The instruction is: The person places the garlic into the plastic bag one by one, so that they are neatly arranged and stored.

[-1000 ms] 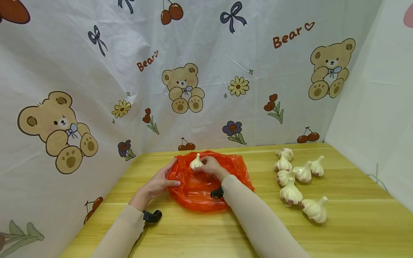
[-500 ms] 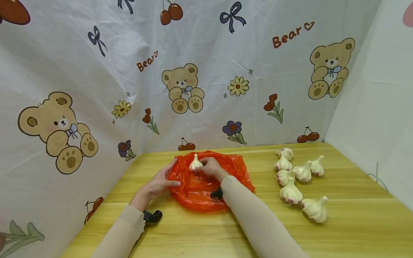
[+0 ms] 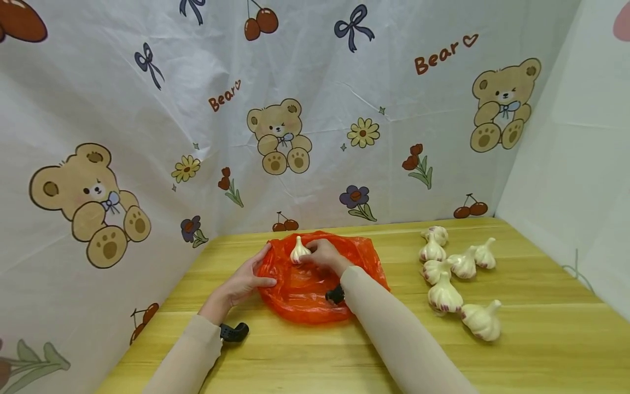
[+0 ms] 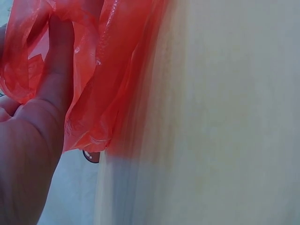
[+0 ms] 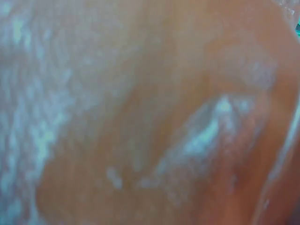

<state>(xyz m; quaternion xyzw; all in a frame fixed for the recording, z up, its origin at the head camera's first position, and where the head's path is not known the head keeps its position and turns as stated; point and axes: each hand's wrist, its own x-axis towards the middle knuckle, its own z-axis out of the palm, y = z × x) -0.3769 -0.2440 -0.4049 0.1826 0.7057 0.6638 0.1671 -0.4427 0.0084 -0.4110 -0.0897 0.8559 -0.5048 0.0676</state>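
Observation:
A red plastic bag [image 3: 315, 314] lies spread on the table with its mouth facing up. At its left side my left hand [image 3: 241, 280] grips the rim, the thumb toward the opening. In the left wrist view, that hand's finger [image 4: 60, 61] runs in among the bag's folds [image 4: 112, 70]. Inside the bag, near its back left, a garlic bulb [image 3: 298, 251] stands upright with its stem up. My right hand [image 3: 324, 255] holds the bulb by its right side with curled fingers; the thumb is mostly hidden. The right wrist view is a blur of orange-red film [image 5: 117, 140].
Several more garlic bulbs [image 3: 444, 293] sit in a cluster at the right of the wooden table [image 3: 305, 361]. A white sheet printed with bears [image 3: 285, 137] hangs behind and along the left. A white wall [image 3: 581, 164] closes the right side.
The bulb has come down slightly inside the bag. My right fingertips have slid a little to the right along it. The left hand stays on the rim.

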